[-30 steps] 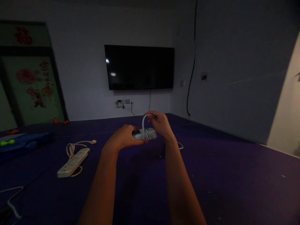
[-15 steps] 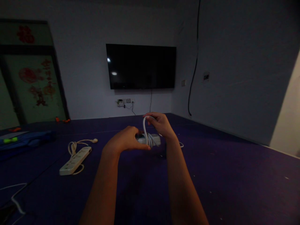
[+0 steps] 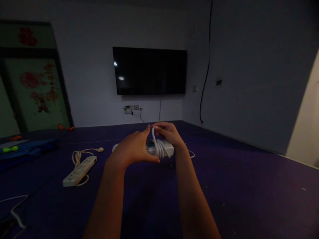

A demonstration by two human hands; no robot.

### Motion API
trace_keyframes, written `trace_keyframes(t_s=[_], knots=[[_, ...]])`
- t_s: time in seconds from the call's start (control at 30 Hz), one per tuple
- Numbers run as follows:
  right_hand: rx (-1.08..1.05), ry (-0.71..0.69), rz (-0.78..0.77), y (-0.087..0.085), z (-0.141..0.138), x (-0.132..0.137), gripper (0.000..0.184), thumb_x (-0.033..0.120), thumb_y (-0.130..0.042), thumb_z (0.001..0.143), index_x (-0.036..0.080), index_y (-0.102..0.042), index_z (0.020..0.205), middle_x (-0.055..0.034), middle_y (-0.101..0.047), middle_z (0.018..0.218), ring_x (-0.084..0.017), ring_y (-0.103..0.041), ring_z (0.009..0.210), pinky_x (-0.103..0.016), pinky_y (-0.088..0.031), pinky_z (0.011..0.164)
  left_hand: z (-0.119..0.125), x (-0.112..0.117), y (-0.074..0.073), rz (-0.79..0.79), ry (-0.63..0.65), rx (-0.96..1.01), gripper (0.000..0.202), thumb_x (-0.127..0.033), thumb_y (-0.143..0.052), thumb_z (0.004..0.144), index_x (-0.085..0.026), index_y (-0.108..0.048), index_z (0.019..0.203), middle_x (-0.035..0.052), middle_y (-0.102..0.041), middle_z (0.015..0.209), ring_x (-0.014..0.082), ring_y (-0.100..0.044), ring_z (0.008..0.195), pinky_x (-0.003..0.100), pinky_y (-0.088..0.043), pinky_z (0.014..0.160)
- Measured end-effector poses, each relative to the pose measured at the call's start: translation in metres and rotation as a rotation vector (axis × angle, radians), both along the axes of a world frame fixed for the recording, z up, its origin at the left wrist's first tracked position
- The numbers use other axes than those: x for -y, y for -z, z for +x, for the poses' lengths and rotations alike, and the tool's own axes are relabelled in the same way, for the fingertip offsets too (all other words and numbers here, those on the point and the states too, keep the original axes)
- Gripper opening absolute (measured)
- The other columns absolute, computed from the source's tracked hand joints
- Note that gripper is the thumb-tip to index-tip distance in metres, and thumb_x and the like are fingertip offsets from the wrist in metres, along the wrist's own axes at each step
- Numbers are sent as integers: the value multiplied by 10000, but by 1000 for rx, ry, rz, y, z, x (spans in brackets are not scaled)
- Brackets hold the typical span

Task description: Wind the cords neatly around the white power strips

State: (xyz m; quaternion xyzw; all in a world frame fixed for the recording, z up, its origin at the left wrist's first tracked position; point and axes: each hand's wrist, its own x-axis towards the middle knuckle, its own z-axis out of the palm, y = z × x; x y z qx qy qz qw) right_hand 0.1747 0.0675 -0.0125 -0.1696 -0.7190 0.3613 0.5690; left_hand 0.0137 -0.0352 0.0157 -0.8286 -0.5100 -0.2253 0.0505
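Observation:
A white power strip (image 3: 169,148) is held up in front of me, with several turns of its white cord (image 3: 160,150) wound around it. My left hand (image 3: 136,146) grips the strip's left part, thumb raised and fingers beneath, hiding that end. Above the strip, my right hand (image 3: 168,132) pinches a loop of the cord between thumb and fingers. Some cord trails behind my right wrist.
Another white power strip (image 3: 80,171) with a loosely bundled cord and plug lies on the purple floor (image 3: 239,192) at left. Farther left are blue cloth (image 3: 37,147) and a white cable (image 3: 17,217). A television (image 3: 151,71) hangs on the back wall.
My right hand has come down slightly with the cord, drawing the loop closer to the strip. My left thumb has lifted, and more of the strip's right end shows.

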Motion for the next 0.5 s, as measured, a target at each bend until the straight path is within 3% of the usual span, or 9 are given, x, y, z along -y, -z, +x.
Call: trace_keyframes(t_s=[0.1, 0.2, 0.33, 0.5], knots=[[-11, -70, -97, 1, 1, -1, 264, 369, -732, 655, 153, -711, 804, 42, -526, 512, -53, -350, 424, -203, -210, 420, 2, 9, -2, 28, -34, -30, 1196, -548, -763, 503, -146, -209, 1483, 172, -666, 1110, 333, -620, 1014, 376, -454, 794], [-12, -159, -156, 2, 3, 1, 232, 356, -755, 637, 158, -682, 734, 46, -522, 504, -52, -362, 406, -198, -230, 402, 5, 18, -5, 51, 28, -33, 1154, -507, -776, 518, -205, -221, 1484, 124, -684, 1087, 312, -628, 999, 363, -456, 788], [-41, -273, -171, 5, 2, 13, 218, 332, -760, 634, 165, -620, 624, 40, -524, 505, -72, -440, 426, -208, -332, 421, 8, 25, -7, 77, 143, -13, 1090, -489, -782, 527, -256, -278, 1465, 89, -693, 1084, 298, -632, 989, 367, -459, 782], [-97, -355, -247, 6, -4, 30, 182, 340, -751, 639, 193, -661, 698, -1, -641, 651, -122, -571, 556, -256, -466, 558, 6, 26, -6, 89, 239, 47, 1026, -453, -787, 538, -281, -329, 1441, 85, -664, 1181, 289, -627, 1023, 380, -464, 815]])
